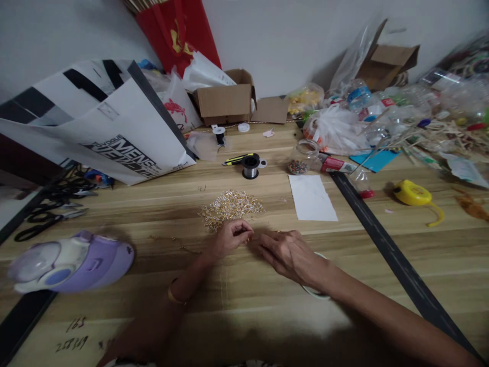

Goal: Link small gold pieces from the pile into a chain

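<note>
Just in front of a heap of gold and silver bead-like pieces (pixel 231 206), my left hand (pixel 232 237) has thumb and forefinger pinched together. My right hand (pixel 288 252) is close beside it on the right, its fingers also pressed together. What sits between the fingertips is too small and dim to make out. Faint thread-like lines run down the table below my left hand. A pale ring-shaped item (pixel 316 294) lies partly hidden under my right wrist. Beyond the heap stands a spool of silvery wire (pixel 250 167).
A white paper sheet (pixel 313 198), a glass jar of beads (pixel 301 157) and a yellow tape measure (pixel 412 193) are to the right. Scissors (pixel 44 219) and a purple plastic object (pixel 93 262) lie left. Bags, a cardboard box (pixel 225 99) and plastic bottles line the back.
</note>
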Tool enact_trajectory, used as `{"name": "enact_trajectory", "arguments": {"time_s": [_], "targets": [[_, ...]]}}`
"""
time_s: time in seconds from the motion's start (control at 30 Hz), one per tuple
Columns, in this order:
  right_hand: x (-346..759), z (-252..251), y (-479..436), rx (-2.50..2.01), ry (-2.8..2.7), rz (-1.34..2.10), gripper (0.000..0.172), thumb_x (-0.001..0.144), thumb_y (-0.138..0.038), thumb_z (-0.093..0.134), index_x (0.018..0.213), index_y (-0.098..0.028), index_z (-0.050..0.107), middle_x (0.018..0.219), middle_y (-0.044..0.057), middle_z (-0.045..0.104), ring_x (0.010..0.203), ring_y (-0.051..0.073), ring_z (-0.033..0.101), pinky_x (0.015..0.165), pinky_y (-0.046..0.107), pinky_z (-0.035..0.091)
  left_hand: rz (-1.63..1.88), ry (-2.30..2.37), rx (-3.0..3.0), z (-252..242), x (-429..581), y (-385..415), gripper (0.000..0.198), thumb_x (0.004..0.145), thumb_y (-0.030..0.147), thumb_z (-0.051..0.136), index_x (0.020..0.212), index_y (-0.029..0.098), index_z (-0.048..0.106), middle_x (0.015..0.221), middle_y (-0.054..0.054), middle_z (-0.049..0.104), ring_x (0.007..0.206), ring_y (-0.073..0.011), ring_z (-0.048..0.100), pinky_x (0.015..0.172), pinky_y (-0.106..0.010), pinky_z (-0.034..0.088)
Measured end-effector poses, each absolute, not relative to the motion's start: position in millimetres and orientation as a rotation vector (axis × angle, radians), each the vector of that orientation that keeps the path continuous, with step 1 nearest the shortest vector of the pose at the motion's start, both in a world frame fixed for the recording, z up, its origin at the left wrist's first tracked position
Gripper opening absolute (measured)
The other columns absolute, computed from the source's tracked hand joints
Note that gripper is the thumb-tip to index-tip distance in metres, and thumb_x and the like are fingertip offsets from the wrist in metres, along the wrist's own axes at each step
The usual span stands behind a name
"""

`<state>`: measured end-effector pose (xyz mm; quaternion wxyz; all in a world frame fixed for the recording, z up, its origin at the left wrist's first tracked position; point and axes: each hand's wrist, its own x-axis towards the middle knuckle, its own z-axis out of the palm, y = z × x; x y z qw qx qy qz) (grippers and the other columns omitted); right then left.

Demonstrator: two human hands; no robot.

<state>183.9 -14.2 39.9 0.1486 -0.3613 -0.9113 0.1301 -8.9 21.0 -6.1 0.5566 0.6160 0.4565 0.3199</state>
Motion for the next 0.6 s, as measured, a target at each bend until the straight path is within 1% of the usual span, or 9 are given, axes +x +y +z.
{"name": "enact_trajectory", "arguments": {"time_s": [0.13, 0.3, 0.37, 0.47, 0.53, 0.6], "targets": [[186.5, 33.4, -6.4, -1.047, -2.478, 0.463, 0.015, 0.091, -0.021, 0.043, 0.083, -0.018, 0.054, 0.074, 0.002, 0.059, 0.06, 0.011, 0.054, 0.056, 0.024, 0.031, 0.741, 1.067, 1.407, -2.4, -8.1, 19.7, 0.022, 0.068, 0.033, 0.068, 0.067, 0.012, 0.059, 0.058, 0.001, 0.055, 0.055, -0.0088, 0.05, 0.053, -0.02, 0.038], [189.9, 23.9, 6.0, -1.082, -2.287, 0.615, 0.011, 0.088, -0.017, 0.046, 0.083, -0.017, 0.055, 0.075, 0.002, 0.057, 0.062, 0.011, 0.052, 0.057, 0.022, 0.036, 0.815, 1.036, 1.335, 1.8, -7.3, 19.7, 0.026, 0.067, 0.036, 0.07, 0.066, 0.012, 0.061, 0.063, -0.001, 0.059, 0.057, -0.0089, 0.051, 0.055, -0.02, 0.039], [191.2, 21.4, 9.8, -1.089, -2.239, 0.634, 0.01, 0.087, -0.016, 0.047, 0.081, -0.017, 0.056, 0.075, 0.003, 0.056, 0.062, 0.012, 0.051, 0.057, 0.022, 0.036, 0.851, 1.043, 1.309, 1.6, -7.3, 20.2, 0.027, 0.066, 0.037, 0.071, 0.067, 0.011, 0.063, 0.065, -0.002, 0.061, 0.058, -0.0091, 0.052, 0.056, -0.02, 0.041], [192.5, 18.6, 13.3, -1.088, -2.198, 0.624, 0.011, 0.087, -0.016, 0.048, 0.079, -0.016, 0.056, 0.074, 0.002, 0.056, 0.064, 0.012, 0.051, 0.058, 0.023, 0.037, 0.87, 1.089, 1.285, 0.6, -7.3, 20.5, 0.026, 0.064, 0.036, 0.072, 0.068, 0.011, 0.064, 0.061, -0.001, 0.06, 0.056, -0.0089, 0.052, 0.055, -0.02, 0.041], [192.8, 17.3, 14.4, -1.073, -2.184, 0.63, 0.011, 0.087, -0.017, 0.049, 0.08, -0.016, 0.057, 0.074, 0.002, 0.056, 0.064, 0.012, 0.052, 0.059, 0.023, 0.037, 0.867, 1.1, 1.283, 0.3, -6.9, 20.1, 0.025, 0.064, 0.034, 0.073, 0.068, 0.011, 0.065, 0.059, -0.001, 0.06, 0.055, -0.0089, 0.052, 0.055, -0.02, 0.042], [192.8, 16.3, 14.6, -1.065, -2.177, 0.644, 0.011, 0.087, -0.017, 0.049, 0.081, -0.016, 0.057, 0.075, 0.002, 0.057, 0.065, 0.012, 0.052, 0.059, 0.023, 0.037, 0.863, 1.097, 1.283, 0.4, -6.4, 19.4, 0.023, 0.064, 0.032, 0.074, 0.07, 0.011, 0.066, 0.062, -0.002, 0.062, 0.057, -0.0093, 0.054, 0.056, -0.021, 0.042]]}}
